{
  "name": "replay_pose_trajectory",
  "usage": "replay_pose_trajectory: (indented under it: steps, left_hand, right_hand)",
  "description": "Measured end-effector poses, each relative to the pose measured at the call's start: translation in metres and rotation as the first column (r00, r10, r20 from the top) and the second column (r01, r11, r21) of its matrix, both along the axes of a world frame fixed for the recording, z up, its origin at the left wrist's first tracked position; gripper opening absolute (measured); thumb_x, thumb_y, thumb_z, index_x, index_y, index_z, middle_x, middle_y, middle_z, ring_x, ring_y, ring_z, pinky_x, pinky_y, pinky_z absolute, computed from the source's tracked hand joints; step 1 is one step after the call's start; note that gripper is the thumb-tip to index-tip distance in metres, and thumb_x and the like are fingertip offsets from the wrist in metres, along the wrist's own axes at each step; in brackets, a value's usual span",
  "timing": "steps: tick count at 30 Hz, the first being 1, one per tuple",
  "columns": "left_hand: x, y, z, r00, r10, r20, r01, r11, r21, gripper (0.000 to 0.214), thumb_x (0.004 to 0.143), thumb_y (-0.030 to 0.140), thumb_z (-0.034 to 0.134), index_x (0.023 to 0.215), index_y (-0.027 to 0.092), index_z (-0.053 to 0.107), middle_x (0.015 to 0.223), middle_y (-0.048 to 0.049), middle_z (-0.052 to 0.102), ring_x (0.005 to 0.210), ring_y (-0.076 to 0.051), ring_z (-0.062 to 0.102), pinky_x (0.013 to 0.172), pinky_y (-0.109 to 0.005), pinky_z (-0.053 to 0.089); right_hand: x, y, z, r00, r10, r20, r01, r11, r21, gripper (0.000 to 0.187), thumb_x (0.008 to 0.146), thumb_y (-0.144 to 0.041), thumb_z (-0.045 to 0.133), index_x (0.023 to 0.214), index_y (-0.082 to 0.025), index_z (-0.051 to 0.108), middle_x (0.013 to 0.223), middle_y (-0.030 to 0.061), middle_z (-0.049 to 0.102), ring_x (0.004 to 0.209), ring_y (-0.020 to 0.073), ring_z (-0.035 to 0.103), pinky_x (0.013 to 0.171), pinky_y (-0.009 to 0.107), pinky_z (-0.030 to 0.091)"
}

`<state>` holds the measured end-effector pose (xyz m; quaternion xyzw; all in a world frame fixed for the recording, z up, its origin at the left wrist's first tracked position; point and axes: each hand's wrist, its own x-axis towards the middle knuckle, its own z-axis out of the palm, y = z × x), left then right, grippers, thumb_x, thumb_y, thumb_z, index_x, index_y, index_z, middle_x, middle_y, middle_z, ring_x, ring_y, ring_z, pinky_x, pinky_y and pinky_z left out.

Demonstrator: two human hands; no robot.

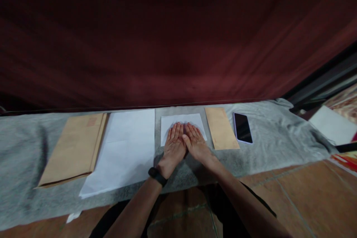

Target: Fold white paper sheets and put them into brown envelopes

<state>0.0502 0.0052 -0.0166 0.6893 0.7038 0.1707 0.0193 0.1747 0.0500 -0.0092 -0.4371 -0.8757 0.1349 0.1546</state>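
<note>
A white sheet of paper point(167, 122), smaller than the stack beside it and apparently folded, lies on the grey cloth in front of me. Flat on its surface rests my left hand point(175, 143), fingers stretched out and pointing away from me. Beside it my right hand point(196, 143) also presses flat on the paper, its thumb reaching over to touch the left hand. Both palms cover the lower middle of the sheet. Just to the right of the paper is a small brown envelope point(222, 128), and to the left a stack of larger white paper point(125, 148).
A large brown envelope pile point(72, 145) lies at the far left. Right of the small envelope is a phone point(243, 128) with a purple edge. The grey cloth point(276, 134) spans the surface, a dark red curtain point(173, 44) hangs behind, and tiles point(292, 189) show below.
</note>
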Motion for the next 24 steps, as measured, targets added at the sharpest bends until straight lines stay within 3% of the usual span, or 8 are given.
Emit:
replay_pose_trajectory:
  steps: [7,12,18,21,24]
  left_hand:
    - [0.000,0.027,0.007,0.995,0.089,-0.038,-0.094,0.984,-0.149,0.057,0.099,0.024,0.028,0.154,0.008,0.034,0.164,-0.0144,0.027,0.153,-0.029,0.017,0.126,-0.051,0.015]
    - [-0.009,0.039,0.006,0.979,0.199,-0.036,-0.202,0.972,-0.118,0.058,0.098,0.024,0.029,0.152,0.004,0.036,0.162,-0.0175,0.031,0.153,-0.028,0.022,0.125,-0.048,0.017]
    - [-0.026,0.037,0.002,0.958,0.284,-0.030,-0.285,0.956,-0.073,0.060,0.096,0.021,0.031,0.151,-0.002,0.035,0.159,-0.0225,0.032,0.152,-0.029,0.025,0.123,-0.047,0.022]
    - [-0.031,0.034,0.003,0.952,0.307,-0.008,-0.307,0.950,-0.054,0.060,0.095,0.022,0.033,0.150,-0.002,0.036,0.159,-0.0227,0.033,0.151,-0.030,0.026,0.123,-0.046,0.023]
    - [-0.030,0.029,0.004,0.943,0.332,0.005,-0.332,0.943,-0.030,0.060,0.096,0.026,0.035,0.150,0.000,0.038,0.159,-0.0224,0.034,0.150,-0.030,0.028,0.123,-0.047,0.023]
  right_hand:
    - [-0.014,0.020,0.001,1.000,-0.009,0.018,0.011,0.997,-0.077,0.060,0.107,-0.042,0.016,0.152,-0.010,0.041,0.160,0.0124,0.036,0.151,0.0228,0.026,0.124,0.044,0.017]
    - [-0.015,0.032,-0.003,0.995,-0.077,0.059,0.077,0.997,-0.003,0.056,0.107,-0.038,0.023,0.151,-0.009,0.043,0.160,0.0137,0.036,0.150,0.0249,0.027,0.123,0.044,0.020]
    - [-0.008,0.040,-0.013,0.964,-0.254,0.079,0.246,0.964,0.106,0.060,0.104,-0.037,0.036,0.151,0.000,0.038,0.158,0.0216,0.035,0.147,0.0309,0.033,0.120,0.045,0.026]
    - [-0.003,0.042,-0.008,0.942,-0.322,0.096,0.314,0.945,0.095,0.059,0.102,-0.032,0.038,0.150,0.003,0.038,0.156,0.0239,0.038,0.144,0.0330,0.038,0.116,0.047,0.032]
    - [0.003,0.044,0.005,0.918,-0.373,0.134,0.369,0.928,0.050,0.054,0.101,-0.028,0.038,0.149,-0.003,0.042,0.152,0.0221,0.046,0.135,0.0339,0.048,0.109,0.046,0.039]
